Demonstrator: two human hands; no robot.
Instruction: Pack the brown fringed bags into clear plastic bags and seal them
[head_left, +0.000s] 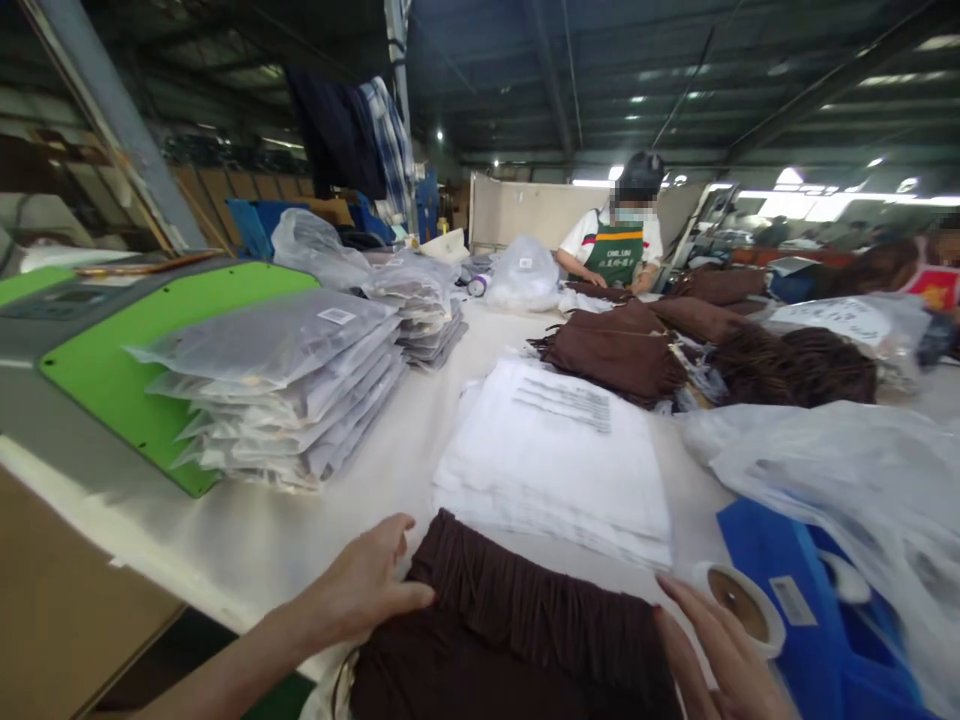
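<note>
A folded dark brown fringed garment (517,630) lies at the near edge of the white table (315,530). My left hand (367,585) rests on its left edge, fingers stretched out and thumb along the fabric. My right hand (712,650) lies flat on its right side with fingers spread. Just beyond the garment sits a stack of empty clear plastic bags (555,455) with printed text.
A tape roll (739,605) sits by a blue tray (817,620) at my right. Stacks of bagged garments (292,385) lie on the left beside a green machine panel (127,370). Brown garments (675,350) pile up farther back, where another person (619,240) works.
</note>
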